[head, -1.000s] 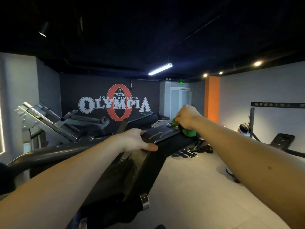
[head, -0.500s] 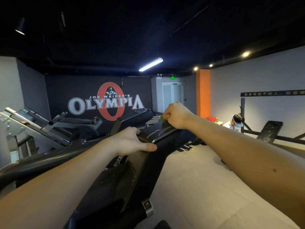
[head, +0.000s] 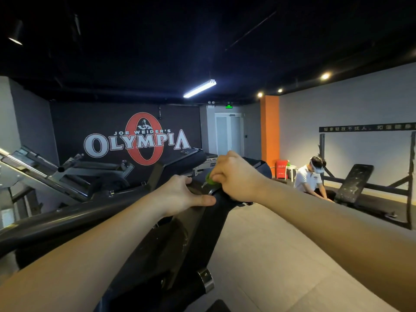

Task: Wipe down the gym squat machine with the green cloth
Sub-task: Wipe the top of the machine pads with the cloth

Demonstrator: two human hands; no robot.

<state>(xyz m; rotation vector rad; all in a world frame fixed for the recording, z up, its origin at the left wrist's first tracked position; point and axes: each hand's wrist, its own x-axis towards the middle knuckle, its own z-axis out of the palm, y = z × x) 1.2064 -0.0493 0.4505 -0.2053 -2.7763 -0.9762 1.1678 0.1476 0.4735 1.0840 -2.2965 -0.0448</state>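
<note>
Gym floor (head: 270, 255); right hand (head: 236, 174) pinches green cloth (head: 210, 180) on squat machine (head: 171, 244); left hand (head: 180, 194) spread.

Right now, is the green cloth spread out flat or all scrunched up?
Scrunched up: only a small bunched wad of the bright green cloth peeks out of the gripping right hand.
</note>
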